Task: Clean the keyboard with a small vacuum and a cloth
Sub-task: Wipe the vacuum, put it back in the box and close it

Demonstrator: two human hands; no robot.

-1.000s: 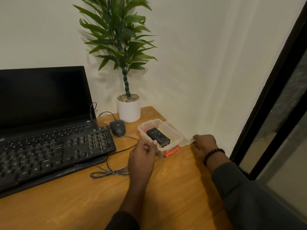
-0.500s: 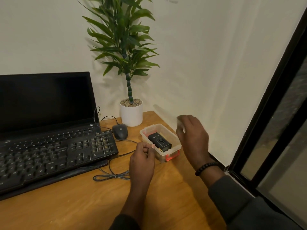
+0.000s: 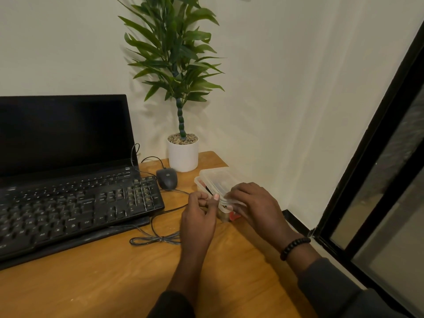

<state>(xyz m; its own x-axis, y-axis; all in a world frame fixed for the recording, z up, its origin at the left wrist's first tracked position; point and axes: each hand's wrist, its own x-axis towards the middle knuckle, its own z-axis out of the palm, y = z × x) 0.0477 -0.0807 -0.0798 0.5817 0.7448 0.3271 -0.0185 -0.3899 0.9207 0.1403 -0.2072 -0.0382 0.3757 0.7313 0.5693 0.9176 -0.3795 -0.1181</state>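
Observation:
A black keyboard lies on the wooden desk in front of a dark laptop screen. At the desk's right edge stands a small clear plastic box with a red latch. A clear lid lies tilted over the box, and my right hand holds its near end. My left hand is curled against the box's near left corner, thumb at the rim. The small black vacuum inside shows only as a dark sliver under the lid.
A black wired mouse sits between the keyboard and the box, its bundled cable looping on the desk near my left wrist. A white pot with a green plant stands at the back. A wall and a black window frame close off the right.
My right hand picked the lid up from the desk right of the box, carried it over and laid it on the box. My left hand stayed at the box's corner.

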